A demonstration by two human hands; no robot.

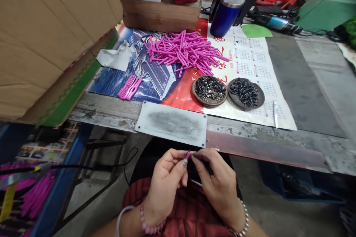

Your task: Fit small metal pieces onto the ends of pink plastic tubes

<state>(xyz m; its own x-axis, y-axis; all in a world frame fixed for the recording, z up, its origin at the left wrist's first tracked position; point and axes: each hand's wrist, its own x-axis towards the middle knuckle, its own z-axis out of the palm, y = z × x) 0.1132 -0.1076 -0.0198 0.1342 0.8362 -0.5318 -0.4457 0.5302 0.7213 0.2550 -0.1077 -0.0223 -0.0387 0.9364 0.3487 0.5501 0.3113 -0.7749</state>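
Note:
My left hand point(169, 176) pinches a thin pink stick point(188, 154) between thumb and fingers, just above my lap. At the stick's upper end a small dark tip shows. My right hand point(218, 176) is closed in a pinch right beside that tip; what its fingers hold is too small to make out. Ahead on the bench, a large heap of pink sticks point(183, 50) lies on a printed calendar sheet point(250, 55). One round dish point(209, 102) holds small shiny metal parts, and another dish point(260, 98) holds dark pin-like pieces.
A smaller bundle of pink sticks point(130, 87) lies left, near crumpled paper point(116, 57). A smudged metal plate point(171, 122) is at the bench's front edge. A large cardboard box point(55, 37) blocks the left. Behind stand a wooden box point(161, 15) and blue tumbler point(224, 18).

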